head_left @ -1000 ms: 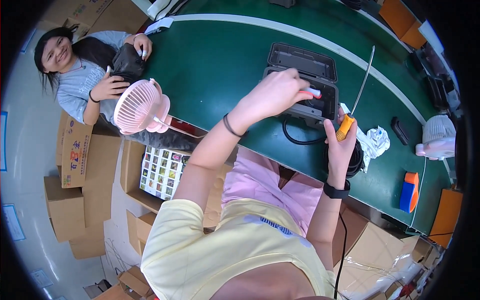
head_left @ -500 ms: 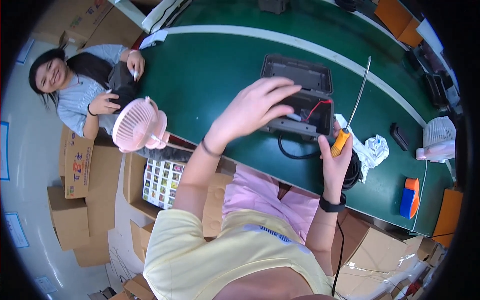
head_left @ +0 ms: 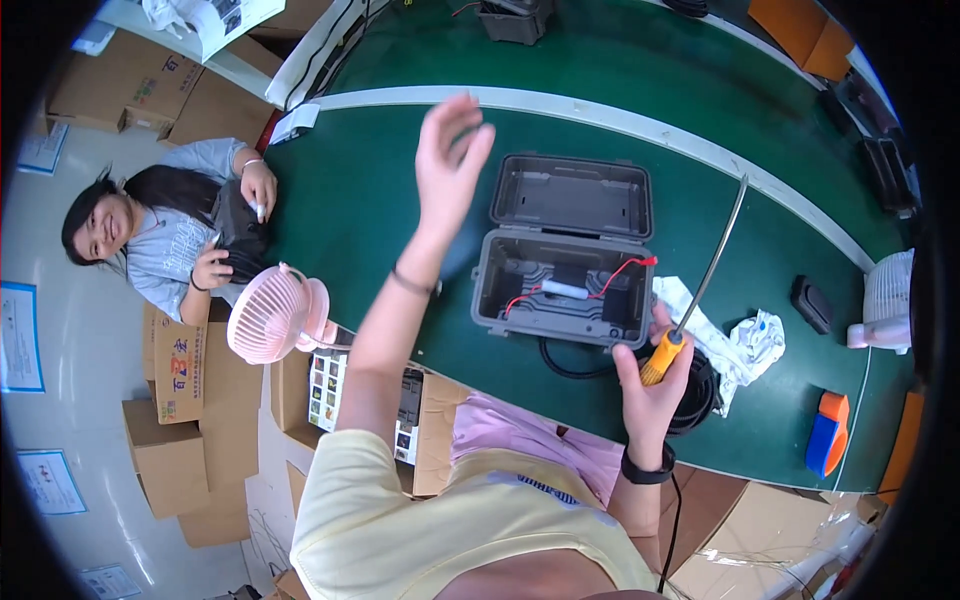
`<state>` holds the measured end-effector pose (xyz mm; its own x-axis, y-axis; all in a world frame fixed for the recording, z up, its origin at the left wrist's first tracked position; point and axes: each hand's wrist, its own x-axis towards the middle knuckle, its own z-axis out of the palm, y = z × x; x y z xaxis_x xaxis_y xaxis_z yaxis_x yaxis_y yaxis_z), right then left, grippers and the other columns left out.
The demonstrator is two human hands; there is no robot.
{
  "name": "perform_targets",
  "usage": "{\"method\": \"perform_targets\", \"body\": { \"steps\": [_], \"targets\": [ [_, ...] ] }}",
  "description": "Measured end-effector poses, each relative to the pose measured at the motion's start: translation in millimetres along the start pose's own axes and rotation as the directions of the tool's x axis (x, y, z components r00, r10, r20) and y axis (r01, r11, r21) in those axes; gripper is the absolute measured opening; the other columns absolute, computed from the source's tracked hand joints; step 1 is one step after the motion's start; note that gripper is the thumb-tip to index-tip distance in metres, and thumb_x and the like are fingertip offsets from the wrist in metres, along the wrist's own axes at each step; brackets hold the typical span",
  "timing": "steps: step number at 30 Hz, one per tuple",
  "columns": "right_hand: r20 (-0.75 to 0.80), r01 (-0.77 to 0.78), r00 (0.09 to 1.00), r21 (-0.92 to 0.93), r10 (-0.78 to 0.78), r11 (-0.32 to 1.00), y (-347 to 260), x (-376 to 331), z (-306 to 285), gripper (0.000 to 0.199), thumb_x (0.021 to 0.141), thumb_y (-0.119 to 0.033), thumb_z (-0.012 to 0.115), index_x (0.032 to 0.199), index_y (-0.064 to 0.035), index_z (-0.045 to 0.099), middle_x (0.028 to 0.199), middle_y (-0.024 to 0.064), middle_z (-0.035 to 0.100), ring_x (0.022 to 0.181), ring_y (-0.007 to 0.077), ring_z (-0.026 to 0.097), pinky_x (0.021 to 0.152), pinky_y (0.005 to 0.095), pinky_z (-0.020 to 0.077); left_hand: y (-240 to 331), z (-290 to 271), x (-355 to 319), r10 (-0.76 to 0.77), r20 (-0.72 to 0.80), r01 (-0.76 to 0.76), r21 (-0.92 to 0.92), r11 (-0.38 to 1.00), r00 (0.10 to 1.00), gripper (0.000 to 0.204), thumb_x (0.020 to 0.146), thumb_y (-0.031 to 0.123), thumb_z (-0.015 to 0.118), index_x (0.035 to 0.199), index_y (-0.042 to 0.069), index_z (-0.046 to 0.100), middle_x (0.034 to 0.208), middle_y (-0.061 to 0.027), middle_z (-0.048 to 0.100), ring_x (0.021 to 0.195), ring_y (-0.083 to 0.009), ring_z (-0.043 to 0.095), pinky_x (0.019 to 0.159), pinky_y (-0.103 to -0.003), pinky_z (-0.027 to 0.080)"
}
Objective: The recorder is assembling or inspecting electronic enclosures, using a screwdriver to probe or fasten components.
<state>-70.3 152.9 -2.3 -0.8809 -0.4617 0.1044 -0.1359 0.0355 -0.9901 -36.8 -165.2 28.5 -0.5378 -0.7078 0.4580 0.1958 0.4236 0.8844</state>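
Note:
A dark grey plastic case (head_left: 560, 329) lies on the green table with its lid (head_left: 573, 195) swung back. Inside are a white tube-shaped part (head_left: 563, 289), a thin red wire (head_left: 622, 270) running from both its ends, and dark pads. My right hand (head_left: 652, 395) grips a screwdriver (head_left: 661, 359) by its yellow handle, at the case's near right corner; the long metal shaft points up and away. My left hand (head_left: 452, 165) is raised left of the lid, empty, with bent fingers apart.
A coiled black cable (head_left: 698, 395) lies beside my right hand, with crumpled white wrapping (head_left: 757, 345) behind it. Farther right are a small black case (head_left: 810, 304) and an orange-and-blue roll (head_left: 827, 437). A pink fan (head_left: 275, 312) stands left; a co-worker (head_left: 185, 215) sits beyond it.
My left hand has moved from over the case up and to the left, uncovering its inside. The right hand keeps hold of the screwdriver. The whole view has shifted somewhat.

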Motion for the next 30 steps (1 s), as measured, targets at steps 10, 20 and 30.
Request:
{"method": "perform_targets", "body": {
  "steps": [10,20,30],
  "targets": [
    [0.122,-0.078,0.990,0.094,0.066,0.992,-3,7,-8,0.065,0.070,-0.010,0.091,0.106,-0.0060,0.038,0.126,0.0206,0.064,0.081,0.0093,0.059,0.066,0.0219,0.0487,-166,59,258,0.193,-0.111,-0.072,0.664,0.744,0.975,0.146,0.049,0.030,0.101,0.155,0.013,0.002,0.149,-0.0371,0.024,0.133,-0.0486,0.041,0.111,-0.047,0.041],
    [0.099,-0.170,0.983,0.136,0.157,0.976,-7,10,-10,0.063,0.072,-0.014,0.090,0.114,-0.0002,0.044,0.119,0.0160,0.069,0.093,0.0177,0.069,0.082,0.0295,0.0547,-136,76,225,0.162,-0.060,-0.095,0.596,0.798,0.985,0.120,0.054,0.021,0.098,0.147,0.009,0.024,0.133,-0.0215,0.054,0.122,-0.0333,0.056,0.107,-0.041,0.045],
    [0.026,-0.016,1.000,0.000,0.016,1.000,-1,8,-8,0.063,0.074,-0.016,0.088,0.119,0.0013,0.046,0.113,0.0133,0.071,0.094,0.0214,0.069,0.085,0.0319,0.0530,13,133,74,0.020,0.588,-0.127,0.142,0.982,0.809,0.122,0.053,0.011,0.097,0.150,0.013,0.023,0.140,-0.0160,0.044,0.130,-0.0310,0.049,0.097,-0.046,0.056]
  ]
}}
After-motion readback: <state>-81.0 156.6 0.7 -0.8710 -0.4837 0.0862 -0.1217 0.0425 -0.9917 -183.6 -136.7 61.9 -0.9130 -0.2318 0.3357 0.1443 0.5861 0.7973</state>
